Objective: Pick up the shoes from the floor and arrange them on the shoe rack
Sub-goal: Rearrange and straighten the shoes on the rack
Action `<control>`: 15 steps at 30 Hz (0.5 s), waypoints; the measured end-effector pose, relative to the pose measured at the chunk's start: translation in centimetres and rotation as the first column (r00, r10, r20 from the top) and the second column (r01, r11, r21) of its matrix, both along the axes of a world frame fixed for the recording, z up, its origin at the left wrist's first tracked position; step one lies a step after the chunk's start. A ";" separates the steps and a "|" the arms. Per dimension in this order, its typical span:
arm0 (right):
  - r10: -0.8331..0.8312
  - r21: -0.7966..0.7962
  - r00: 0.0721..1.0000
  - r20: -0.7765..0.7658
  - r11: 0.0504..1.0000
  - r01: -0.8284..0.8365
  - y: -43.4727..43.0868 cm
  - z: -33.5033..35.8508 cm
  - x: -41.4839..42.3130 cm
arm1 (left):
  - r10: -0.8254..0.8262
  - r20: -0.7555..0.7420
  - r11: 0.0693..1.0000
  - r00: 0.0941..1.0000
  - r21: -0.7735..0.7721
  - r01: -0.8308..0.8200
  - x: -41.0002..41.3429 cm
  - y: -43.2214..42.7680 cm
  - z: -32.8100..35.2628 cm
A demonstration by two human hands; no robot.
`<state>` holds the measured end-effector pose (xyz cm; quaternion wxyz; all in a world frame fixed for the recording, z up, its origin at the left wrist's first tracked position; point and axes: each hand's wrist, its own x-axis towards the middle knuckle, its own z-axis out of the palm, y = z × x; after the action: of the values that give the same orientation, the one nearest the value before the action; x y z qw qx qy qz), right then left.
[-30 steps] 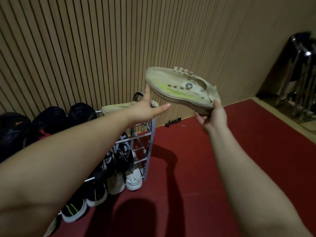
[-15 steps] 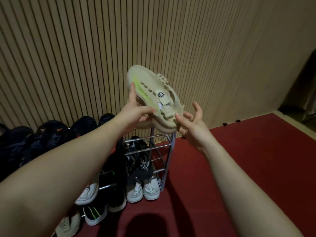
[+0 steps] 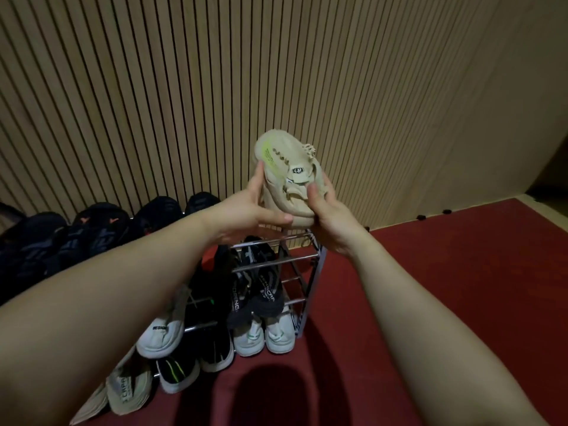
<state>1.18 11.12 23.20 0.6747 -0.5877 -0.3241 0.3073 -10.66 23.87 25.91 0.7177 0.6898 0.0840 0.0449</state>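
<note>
A beige sneaker (image 3: 284,167) with a neon-green stripe is held up in the air, toe pointing away, just above the right end of the metal shoe rack (image 3: 302,262). My left hand (image 3: 249,210) grips its left side, thumb under the sole. My right hand (image 3: 330,216) grips the heel end from the right, thumb on the collar. Part of a second beige shoe shows below the held one between my hands. Black shoes (image 3: 98,229) fill the rack's top shelf to the left. Lower shelves hold black sneakers (image 3: 264,284) and white sneakers (image 3: 264,336).
A ribbed wooden wall (image 3: 215,87) stands right behind the rack. Red carpet (image 3: 445,287) spreads to the right and front of the rack. Small dark objects (image 3: 433,214) lie along the wall's base at right. Pale shoes (image 3: 129,392) poke out at the rack's bottom left.
The sneaker turned from sideways to toe-away and came lower over the rack's right end. My right hand, spread open half a second ago, now grips the heel; my left hand closed round the side.
</note>
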 end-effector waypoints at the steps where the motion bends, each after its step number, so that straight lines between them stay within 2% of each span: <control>1: 0.012 -0.046 0.998 0.054 0.999 -0.009 0.3 0.4 0.3 | 0.023 0.004 1.000 1.000 -0.011 -0.023 0.1 0.4 0.1; 3: 0.041 -0.117 0.983 0.177 0.993 -0.020 0.9 0.8 1.1 | 0.034 0.011 0.999 0.999 -0.017 -0.034 0.5 1.0 0.1; 6: 0.066 -0.122 0.958 0.280 0.992 -0.033 1.8 1.5 2.4 | 0.084 0.063 0.996 0.995 -0.010 -0.083 1.5 1.6 0.3; 8: 0.106 -0.176 0.942 0.320 0.983 -0.051 2.4 2.0 3.5 | 0.148 0.100 0.987 0.984 -0.072 -0.141 2.5 2.3 0.5; 10: 0.117 -0.225 0.932 0.344 0.974 -0.039 2.9 2.3 4.9 | 0.195 0.123 0.965 0.973 -0.202 -0.168 3.3 3.0 0.5; 12: 0.001 -0.167 0.939 0.345 0.984 0.060 3.3 2.3 7.2 | 0.214 0.134 0.935 0.968 -0.313 -0.163 3.8 3.7 0.1; 14: -0.208 -0.112 0.885 0.418 0.954 0.277 3.6 1.5 10.4 | 0.218 0.113 0.943 0.969 -0.280 -0.179 3.7 4.3 -0.4; 15: -0.240 -0.153 0.842 0.482 0.924 0.351 3.8 0.9 12.1 | 0.213 0.107 0.954 0.971 -0.239 -0.183 3.6 4.6 -0.6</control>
<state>13.31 14.92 24.07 0.5448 -0.7619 -0.3388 0.0888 -7.04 28.44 25.32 0.7877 0.5867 0.1098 0.1524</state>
